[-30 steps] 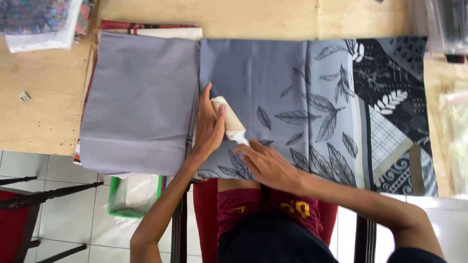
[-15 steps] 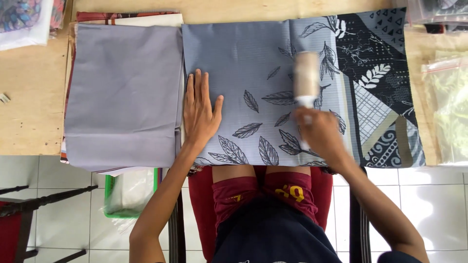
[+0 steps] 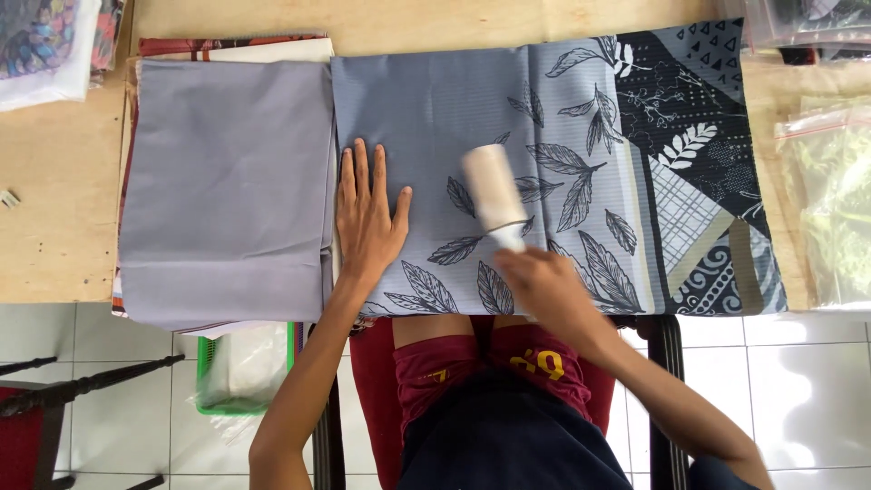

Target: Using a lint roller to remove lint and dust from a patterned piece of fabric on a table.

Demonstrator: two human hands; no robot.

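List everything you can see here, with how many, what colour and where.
Leaf-print cloth: one, grey-blue with dark patterned end, spread on the table's middle and right.
Plain cloth: one, grey-lilac, folded on a stack at left.
Lint roller: one, cream, blurred, on the leaf-print cloth.
Table: one, pale wood.
Plastic bags: several, clear, right edge.
Bagged fabric: one, multicoloured, top left corner.
Basket: one, green, on the floor under the table.
Chair: one, dark wood, bottom left.
Left hand: flat on the leaf-print cloth.
Right hand: fingers around the roller's handle.
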